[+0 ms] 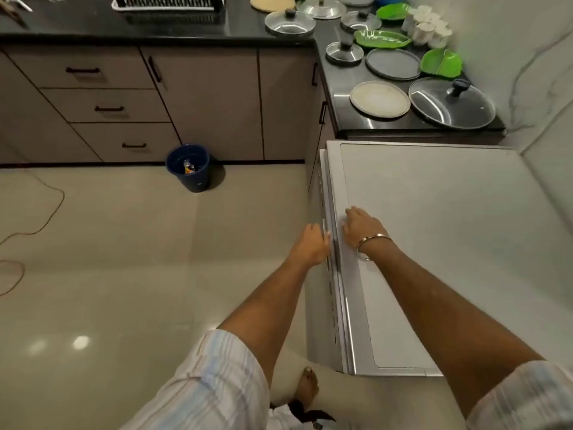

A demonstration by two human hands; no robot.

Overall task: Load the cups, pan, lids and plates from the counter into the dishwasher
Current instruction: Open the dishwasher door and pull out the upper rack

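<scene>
The dishwasher (434,243) is the big thing here, a plain white box tucked against the end of the black counter (341,97), flat matte top with a slightly raised panel, door at the left edge not swung open. Both hands are on it. The left hand (311,245) is curled over the top edge of the door, fingers hooked round the strip there. The right hand (361,226) lies flat on the top, fingers straight and pressing down, a metal bangle (370,243) on the wrist.

Everything to load sits on the counter beyond it. Nearest is a big glass lid (451,103) with a black knob, just beside a pale round plate (379,98). Behind those are a grey plate (393,63), leaf-shaped bright green plates (441,62), and several steel lids (290,23) with dark knobs. A bunch of white cups (426,24) is stacked by the marble wall; can't tell how many.

On the floor, well apart from all that, stands a small blue bin (189,167) with some rubbish in it, right against the cabinet drawers (108,107).
</scene>
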